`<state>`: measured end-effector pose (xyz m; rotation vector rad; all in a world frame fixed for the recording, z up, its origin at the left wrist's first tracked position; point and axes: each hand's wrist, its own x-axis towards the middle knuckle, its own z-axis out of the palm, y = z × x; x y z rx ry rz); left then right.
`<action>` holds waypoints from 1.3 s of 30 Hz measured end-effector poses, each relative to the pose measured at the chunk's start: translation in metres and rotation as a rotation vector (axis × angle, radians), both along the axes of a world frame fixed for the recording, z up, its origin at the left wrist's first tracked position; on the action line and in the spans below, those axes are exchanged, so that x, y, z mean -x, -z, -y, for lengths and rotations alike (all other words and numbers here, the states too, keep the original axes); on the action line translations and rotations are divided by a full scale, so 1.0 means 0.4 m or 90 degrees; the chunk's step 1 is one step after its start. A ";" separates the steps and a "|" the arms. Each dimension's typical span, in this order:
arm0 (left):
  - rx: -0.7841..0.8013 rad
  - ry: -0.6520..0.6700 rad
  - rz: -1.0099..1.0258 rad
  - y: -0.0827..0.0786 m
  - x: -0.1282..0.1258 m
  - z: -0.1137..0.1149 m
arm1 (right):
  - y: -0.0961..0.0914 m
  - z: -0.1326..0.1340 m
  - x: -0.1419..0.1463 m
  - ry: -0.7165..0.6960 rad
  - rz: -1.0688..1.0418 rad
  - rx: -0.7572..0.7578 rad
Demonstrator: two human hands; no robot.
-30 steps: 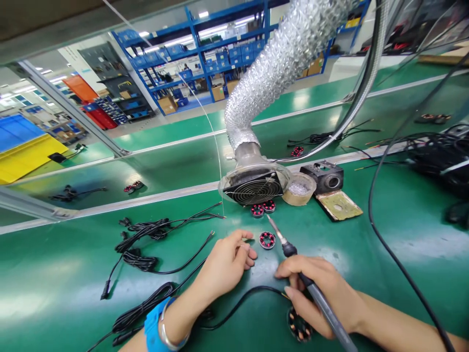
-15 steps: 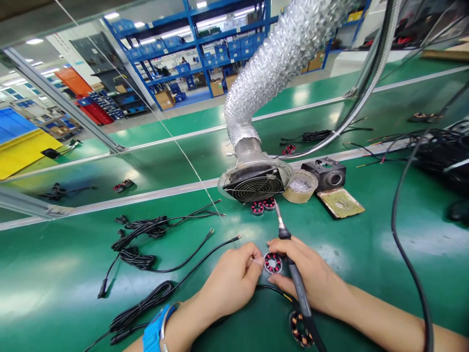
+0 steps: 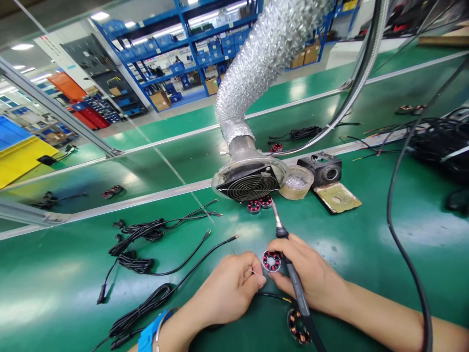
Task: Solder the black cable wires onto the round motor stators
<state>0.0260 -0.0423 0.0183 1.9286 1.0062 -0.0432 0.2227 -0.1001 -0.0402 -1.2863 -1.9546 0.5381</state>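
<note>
A small round stator with red windings (image 3: 271, 261) lies on the green bench between my two hands. My left hand (image 3: 229, 288) pinches a thin wire end (image 3: 254, 272) right beside the stator's left edge. My right hand (image 3: 311, 276) grips a soldering iron (image 3: 291, 271) whose tip (image 3: 274, 210) points up and away, and its fingers also touch the stator's right side. A second stator with copper windings (image 3: 298, 326) lies under my right wrist, next to a black cable (image 3: 273, 296).
A fume extractor fan (image 3: 249, 185) on a foil duct (image 3: 256, 68) stands just behind, with two red stators (image 3: 259, 203) below it. A tape roll (image 3: 296, 182), black block (image 3: 322, 168) and yellow sponge pad (image 3: 337, 197) sit right. Coiled black cables (image 3: 142, 234) lie left.
My left hand went from open near the stator to pinching a wire beside it. My right hand swung the iron upright and closed in on the stator, which slid nearer me.
</note>
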 end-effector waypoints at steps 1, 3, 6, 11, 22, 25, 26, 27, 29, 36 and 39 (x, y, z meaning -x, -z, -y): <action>0.023 0.025 -0.004 -0.005 0.002 0.001 | 0.001 0.000 0.001 0.008 0.007 -0.003; 0.031 0.085 -0.013 -0.014 0.003 0.005 | 0.003 0.002 0.003 0.018 0.019 -0.016; -0.066 0.104 0.006 -0.009 0.001 0.011 | 0.001 0.005 0.005 0.024 0.035 -0.035; -0.342 0.157 0.056 0.040 0.011 0.009 | -0.007 0.004 0.006 0.020 0.042 -0.048; -0.402 0.162 -0.003 0.026 0.027 0.025 | -0.004 0.003 0.012 0.006 0.025 -0.033; -0.225 0.041 -0.048 0.009 0.022 0.011 | -0.004 0.004 0.013 0.017 0.027 -0.038; -0.183 -0.007 -0.060 0.006 0.019 0.004 | -0.004 0.005 0.013 0.021 0.030 -0.041; -0.153 -0.046 -0.066 0.005 0.014 -0.002 | -0.003 0.006 0.014 0.024 0.033 -0.046; -0.130 -0.080 -0.063 0.004 0.003 -0.012 | -0.001 0.008 0.016 0.030 0.044 -0.056; -0.203 -0.072 -0.056 0.010 -0.021 0.000 | 0.007 0.008 0.019 0.028 0.060 -0.065; -0.107 -0.099 -0.016 0.017 -0.009 0.002 | 0.005 0.005 0.018 0.038 0.056 -0.061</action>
